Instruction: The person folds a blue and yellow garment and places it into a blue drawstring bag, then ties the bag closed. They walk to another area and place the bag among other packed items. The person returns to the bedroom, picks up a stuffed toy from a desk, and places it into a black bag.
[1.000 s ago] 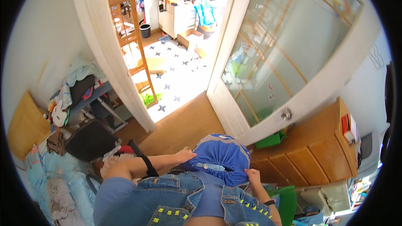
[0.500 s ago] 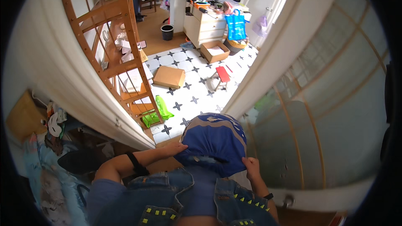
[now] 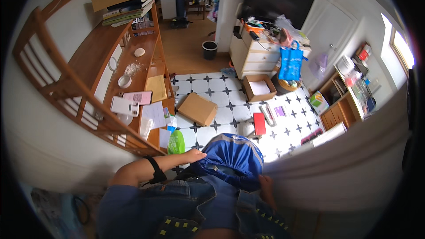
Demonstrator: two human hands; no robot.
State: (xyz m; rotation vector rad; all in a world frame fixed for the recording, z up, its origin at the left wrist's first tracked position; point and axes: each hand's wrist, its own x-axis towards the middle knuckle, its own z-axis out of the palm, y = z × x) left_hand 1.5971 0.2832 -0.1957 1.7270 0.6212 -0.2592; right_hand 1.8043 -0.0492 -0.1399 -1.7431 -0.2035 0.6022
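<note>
A blue cloth bag with a gathered mouth and a grey trim (image 3: pixel 232 154) is held up in front of my body. My left hand (image 3: pixel 195 155) pinches its left edge, fingers closed on the fabric. On the other side my right hand (image 3: pixel 265 183), somewhat blurred, is closed at the bag's right edge. The gathered opening faces me, and what is inside the bag cannot be made out.
At left stands a wooden shelf unit (image 3: pixel 146 57) with books and papers. Ahead on the tiled floor are a closed cardboard box (image 3: pixel 198 109), an open carton (image 3: pixel 264 97), a red-topped stool (image 3: pixel 259 124) and a green plastic bag (image 3: pixel 176 143). A white drawer cabinet (image 3: pixel 261 58) stands farther back.
I have moved forward from the doorway into the tiled room, so the shelf and boxes appear closer. The glass door has left view. Both hands still hold the bag.
</note>
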